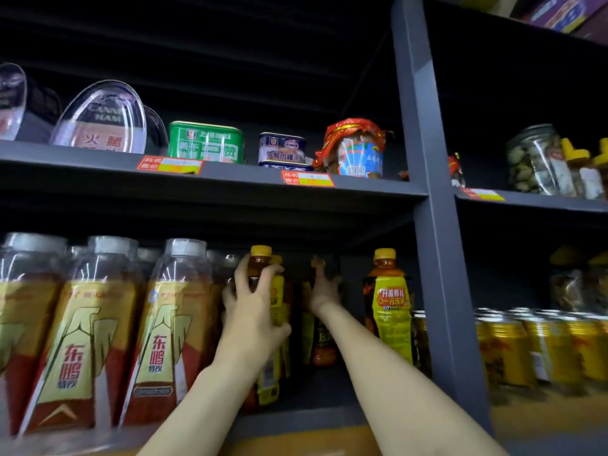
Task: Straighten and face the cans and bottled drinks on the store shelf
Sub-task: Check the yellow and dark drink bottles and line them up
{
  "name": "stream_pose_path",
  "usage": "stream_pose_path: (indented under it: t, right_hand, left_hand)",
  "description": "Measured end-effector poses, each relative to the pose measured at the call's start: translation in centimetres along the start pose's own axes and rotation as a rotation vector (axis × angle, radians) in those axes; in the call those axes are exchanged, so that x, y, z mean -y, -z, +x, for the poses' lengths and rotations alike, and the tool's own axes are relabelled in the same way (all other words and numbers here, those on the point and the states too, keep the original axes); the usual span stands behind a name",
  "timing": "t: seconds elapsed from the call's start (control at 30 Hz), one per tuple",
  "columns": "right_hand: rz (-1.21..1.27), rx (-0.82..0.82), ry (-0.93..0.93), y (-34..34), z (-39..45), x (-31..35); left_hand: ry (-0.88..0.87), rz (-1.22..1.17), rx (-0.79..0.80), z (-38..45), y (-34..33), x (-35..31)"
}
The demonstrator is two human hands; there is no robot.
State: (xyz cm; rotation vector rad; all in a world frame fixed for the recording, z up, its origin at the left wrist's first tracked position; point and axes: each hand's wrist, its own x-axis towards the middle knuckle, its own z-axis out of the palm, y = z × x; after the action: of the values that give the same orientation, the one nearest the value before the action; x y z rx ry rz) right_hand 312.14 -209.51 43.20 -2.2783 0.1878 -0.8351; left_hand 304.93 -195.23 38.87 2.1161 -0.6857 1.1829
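On the lower shelf [296,419], front amber bottle [268,311] with yellow cap, gripped at the shoulder by left hand [251,304]. Right hand [324,287] deeper in, reaching to a rear bottle [324,337]; grip unclear. Better to turn slowly, label forward, in line with the neighbouring bottle [390,311].

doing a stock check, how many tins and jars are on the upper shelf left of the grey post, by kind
Green rectangular metal tin: 1
Blue-and-white rectangular metal tins, stacked: 2
Glass jar with red foil wrap: 1
Clear domed plastic ham packs at front: 2
Total: 6
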Motion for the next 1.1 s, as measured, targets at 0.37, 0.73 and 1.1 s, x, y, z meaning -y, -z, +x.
stream_pose_path:
  t: [0.37, 0.73, 1.1]
  right_hand:
    - [-0.083, -0.038, 0.054, 3.3, -5.5, 2.7]
    - [-0.012, -0.098, 0.290, 9.3, -14.6, 3.5]
    - [0.170, -0.190, 0.559, 14.2, -20.0, 1.9]
  left_hand:
    - [0.010, -0.081, 0.007, -0.1, 0.6, 0.9]
    - [-0.009, -0.102, 0.091, -0.2, 1.5, -1.0]
    - [-0.093, -0.583, 0.223, -4.4, 7.7, -5.4]
